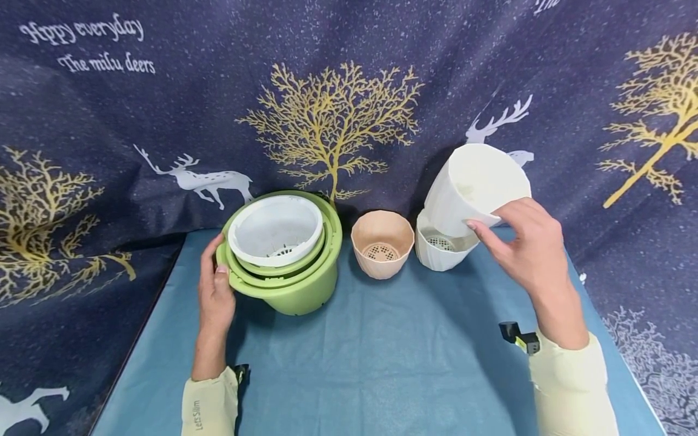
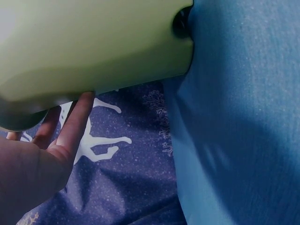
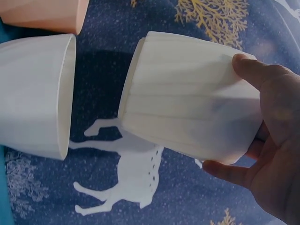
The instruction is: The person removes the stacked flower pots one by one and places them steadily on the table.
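Note:
In the head view, my right hand (image 1: 526,242) pinches the rim of a white faceted flowerpot (image 1: 444,194), tilted with its mouth toward me. It hangs above a second white flowerpot (image 1: 436,257) with a perforated bottom; the right wrist view shows a gap between the held pot (image 3: 187,93) and the standing one (image 3: 28,93). My left hand (image 1: 214,290) grips the left rim of a large green flowerpot (image 1: 302,290), thumb by the rim and fingers along the outside. Nested inside it are another green pot and a white round pot (image 1: 275,227) with a slotted bottom.
A peach faceted flowerpot (image 1: 382,266) with a perforated bottom stands between the green stack and the white pots. Blue cloth (image 1: 349,375) covers the table. Behind it hangs a dark blue curtain (image 1: 207,109) printed with deer and trees, close behind the pots.

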